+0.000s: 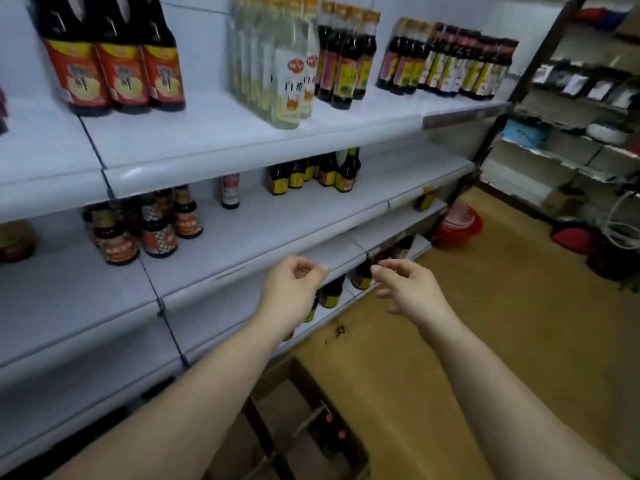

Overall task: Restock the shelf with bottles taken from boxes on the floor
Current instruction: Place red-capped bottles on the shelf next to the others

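Judged between loads; found left hand (294,282), right hand (408,289) empty, loosely curled, near shelf (249,244) edge at twelve o'clock; spotted red-capped bottles (329,417) in floor box (313,382) at six o'clock; reckoned downward reach due next.

Clear bottles (287,81) labelled 白醋, other labels too blurred

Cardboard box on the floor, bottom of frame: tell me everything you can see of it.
The open brown cardboard box sits on the tan floor beside the bottom shelf, cut off by the frame's lower edge. Cardboard dividers split it into cells; two pinkish-red bottle caps show inside. The left forearm hides its left part.
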The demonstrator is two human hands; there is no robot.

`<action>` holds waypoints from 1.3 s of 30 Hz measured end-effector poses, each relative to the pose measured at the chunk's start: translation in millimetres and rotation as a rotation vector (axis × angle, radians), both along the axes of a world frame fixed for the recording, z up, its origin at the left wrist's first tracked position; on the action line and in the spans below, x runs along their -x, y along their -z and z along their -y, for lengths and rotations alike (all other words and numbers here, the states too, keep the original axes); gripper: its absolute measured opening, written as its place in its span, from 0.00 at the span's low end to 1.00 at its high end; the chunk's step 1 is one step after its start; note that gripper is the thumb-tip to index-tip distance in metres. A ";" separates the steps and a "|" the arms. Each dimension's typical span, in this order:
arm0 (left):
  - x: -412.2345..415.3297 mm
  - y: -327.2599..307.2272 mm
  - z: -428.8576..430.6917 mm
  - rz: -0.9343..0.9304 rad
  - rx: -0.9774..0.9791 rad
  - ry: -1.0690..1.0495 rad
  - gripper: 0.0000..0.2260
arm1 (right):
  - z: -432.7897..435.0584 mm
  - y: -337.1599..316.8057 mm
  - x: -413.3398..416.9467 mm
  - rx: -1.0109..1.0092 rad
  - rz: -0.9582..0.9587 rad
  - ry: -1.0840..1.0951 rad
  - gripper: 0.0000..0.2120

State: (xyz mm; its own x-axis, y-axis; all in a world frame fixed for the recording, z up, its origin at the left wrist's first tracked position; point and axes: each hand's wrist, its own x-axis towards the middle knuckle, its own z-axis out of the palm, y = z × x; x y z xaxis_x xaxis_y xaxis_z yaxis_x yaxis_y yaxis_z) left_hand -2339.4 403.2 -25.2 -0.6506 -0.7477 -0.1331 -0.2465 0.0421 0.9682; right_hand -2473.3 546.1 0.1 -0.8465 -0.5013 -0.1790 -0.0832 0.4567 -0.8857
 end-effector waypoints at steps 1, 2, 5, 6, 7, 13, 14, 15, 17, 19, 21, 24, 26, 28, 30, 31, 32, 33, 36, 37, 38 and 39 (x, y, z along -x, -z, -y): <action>7.1 14.8 -3.3 0.029 -0.009 -0.007 0.07 | -3.3 13.5 8.0 -0.012 0.029 0.011 0.17; 12.7 30.0 -6.4 0.060 -0.020 -0.005 0.08 | -6.1 28.2 15.2 -0.029 0.052 0.022 0.17; 27.3 81.3 -11.4 0.158 -0.055 0.028 0.10 | -11.7 77.3 31.4 -0.102 0.103 0.055 0.17; 30.8 100.2 -11.8 0.193 -0.065 0.044 0.12 | -13.7 95.5 34.6 -0.128 0.125 0.068 0.16; 33.6 119.1 -12.5 0.225 -0.075 0.064 0.13 | -15.9 114.9 37.0 -0.153 0.150 0.082 0.15; 45.5 247.9 -16.1 0.404 -0.135 0.154 0.12 | -33.1 255.1 41.7 -0.337 0.286 0.138 0.13; 48.7 270.8 -17.0 0.425 -0.147 0.170 0.11 | -36.2 282.0 41.4 -0.373 0.304 0.141 0.14; 51.6 293.3 -18.2 0.446 -0.163 0.188 0.10 | -38.7 307.7 39.2 -0.402 0.332 0.151 0.14; 57.3 338.9 -22.5 0.482 -0.196 0.221 0.10 | -43.6 359.1 34.4 -0.449 0.384 0.176 0.15; 63.2 383.8 -28.0 0.509 -0.209 0.249 0.11 | -48.9 408.0 30.4 -0.473 0.426 0.228 0.15; 68.8 425.8 -33.4 0.547 -0.197 0.280 0.10 | -53.3 450.1 27.7 -0.475 0.469 0.273 0.13; 76.0 481.8 -43.3 0.572 -0.179 0.341 0.09 | -63.7 508.4 24.9 -0.482 0.514 0.327 0.09; 78.9 515.7 -51.2 0.586 -0.185 0.382 0.09 | -70.1 544.9 21.9 -0.498 0.525 0.357 0.06; 80.4 548.6 -59.1 0.608 -0.190 0.413 0.08 | -77.7 583.0 20.1 -0.500 0.541 0.382 0.02; 81.4 579.1 -66.1 0.630 -0.209 0.437 0.08 | -82.2 614.6 18.9 -0.501 0.569 0.403 0.03; 82.3 592.6 -69.5 0.640 -0.208 0.446 0.08 | -84.3 629.1 18.6 -0.506 0.576 0.410 0.04; 83.6 606.0 -72.8 0.648 -0.197 0.455 0.08 | -86.3 642.8 18.9 -0.520 0.576 0.411 0.04; 85.5 618.9 -75.7 0.653 -0.181 0.460 0.08 | -87.8 655.8 19.6 -0.537 0.571 0.408 0.05; 94.3 657.8 -83.2 0.666 -0.145 0.486 0.07 | -94.3 695.3 22.8 -0.567 0.561 0.384 0.07; 97.4 670.9 -85.4 0.672 -0.138 0.495 0.08 | -96.1 707.6 24.3 -0.569 0.552 0.378 0.08; 100.5 684.3 -87.3 0.675 -0.131 0.497 0.09 | -98.2 721.0 25.6 -0.574 0.536 0.371 0.10; 103.8 696.7 -88.7 0.678 -0.121 0.495 0.11 | -98.9 732.3 26.9 -0.572 0.521 0.367 0.13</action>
State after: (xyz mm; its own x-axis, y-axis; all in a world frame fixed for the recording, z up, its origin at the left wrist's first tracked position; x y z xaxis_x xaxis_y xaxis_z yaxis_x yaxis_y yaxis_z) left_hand -2443.2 491.9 -721.9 -0.6498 -0.3533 -0.6730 -0.7556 0.2039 0.6225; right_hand -2500.2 645.0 -732.2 -0.6769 0.0744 -0.7323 0.5114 0.7631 -0.3951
